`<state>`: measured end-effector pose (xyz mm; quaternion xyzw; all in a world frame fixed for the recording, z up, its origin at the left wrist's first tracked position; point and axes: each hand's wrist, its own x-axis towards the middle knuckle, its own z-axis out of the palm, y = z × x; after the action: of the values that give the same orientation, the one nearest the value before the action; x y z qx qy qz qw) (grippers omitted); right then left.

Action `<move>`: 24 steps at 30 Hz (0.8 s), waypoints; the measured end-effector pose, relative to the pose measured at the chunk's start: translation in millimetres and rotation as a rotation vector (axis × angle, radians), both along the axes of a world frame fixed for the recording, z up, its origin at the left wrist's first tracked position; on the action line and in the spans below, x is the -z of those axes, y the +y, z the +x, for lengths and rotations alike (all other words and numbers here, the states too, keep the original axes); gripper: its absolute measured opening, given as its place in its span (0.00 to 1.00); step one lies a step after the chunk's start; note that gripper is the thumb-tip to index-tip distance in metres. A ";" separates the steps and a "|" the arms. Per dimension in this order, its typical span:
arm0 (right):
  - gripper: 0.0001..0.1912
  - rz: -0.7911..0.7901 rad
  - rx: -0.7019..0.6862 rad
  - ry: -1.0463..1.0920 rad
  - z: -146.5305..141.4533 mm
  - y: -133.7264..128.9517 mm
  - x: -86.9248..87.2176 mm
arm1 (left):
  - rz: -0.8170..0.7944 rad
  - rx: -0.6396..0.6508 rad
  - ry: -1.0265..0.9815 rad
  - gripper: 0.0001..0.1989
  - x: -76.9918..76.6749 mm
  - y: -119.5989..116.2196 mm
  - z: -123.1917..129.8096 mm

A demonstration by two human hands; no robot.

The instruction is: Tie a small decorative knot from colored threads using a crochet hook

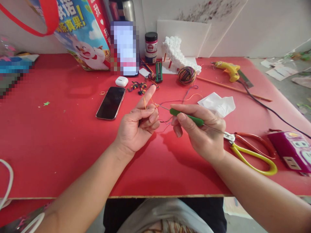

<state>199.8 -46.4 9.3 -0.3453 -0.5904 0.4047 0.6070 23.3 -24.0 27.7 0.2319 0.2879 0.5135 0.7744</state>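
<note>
My left hand (142,121) is raised over the red table, its index finger stretched out and the other fingers pinching thin orange yarn (145,103), which also loops at the index finger. My right hand (202,129) grips a crochet hook by its green handle (187,117). The metal tip of the hook points left and touches the small yarn loops at my left fingertips. Multicoloured strands run from there to a ball of dark variegated yarn (187,75) behind the hands. Small knotted yarn pieces (141,87) lie beyond my left hand.
On the red table (60,139) are a black phone (111,103), a white earbud case (121,81), a crumpled tissue (218,103), pliers (255,150), a purple box (291,150), a yellow glue gun (227,69) with a cord, and a wooden stick (233,88). A propped-up screen (125,48) stands behind.
</note>
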 end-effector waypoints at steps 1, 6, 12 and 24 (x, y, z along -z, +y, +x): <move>0.07 0.003 0.001 -0.002 0.1 -0.2 -0.5 | -0.004 0.000 -0.001 0.45 -0.5 0.3 -0.3; 0.07 -0.006 0.034 -0.042 1.8 -0.5 -1.9 | 0.014 0.010 -0.012 0.46 -0.5 2.3 -2.6; 0.07 -0.026 -0.005 0.003 6.2 0.5 -2.0 | 0.007 0.015 0.003 0.45 -4.1 3.0 -5.0; 0.06 -0.090 -0.057 0.037 11.6 0.3 -12.4 | -0.071 0.077 -0.014 0.37 -8.9 5.9 -9.5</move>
<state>211.5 -46.2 21.7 -0.3475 -0.5698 0.4543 0.5901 13.8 -18.1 36.7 0.2115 0.2913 0.4745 0.8033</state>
